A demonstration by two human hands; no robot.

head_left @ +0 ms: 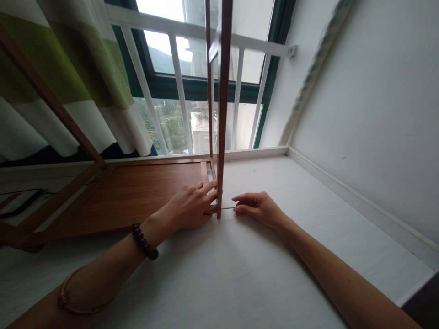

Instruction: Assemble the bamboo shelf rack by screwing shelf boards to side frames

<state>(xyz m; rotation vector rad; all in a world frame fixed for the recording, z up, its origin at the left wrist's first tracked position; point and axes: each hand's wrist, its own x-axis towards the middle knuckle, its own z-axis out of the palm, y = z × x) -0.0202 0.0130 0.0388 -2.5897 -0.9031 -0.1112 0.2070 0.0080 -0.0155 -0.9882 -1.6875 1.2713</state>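
My left hand (188, 205), with a dark bead bracelet at the wrist, grips the lower end of a reddish-brown wooden upright (224, 91). Its fingertips pass partly behind the wood, so they are partly hidden. From the right, my right hand (259, 208) pinches a thin metal rod (227, 209) between thumb and forefinger. The rod's other end meets the right face of the upright near its foot; whether it sits in a hole I cannot tell. Left of the upright, a flat wooden panel (147, 192) joins the same wooden frame.
A second wooden bar (61, 109) slants up at the left, before a green and white curtain (99, 77). White railings (178, 87) cross the window behind. A white wall (377, 114) bounds the pale floor (254, 274) on the right.
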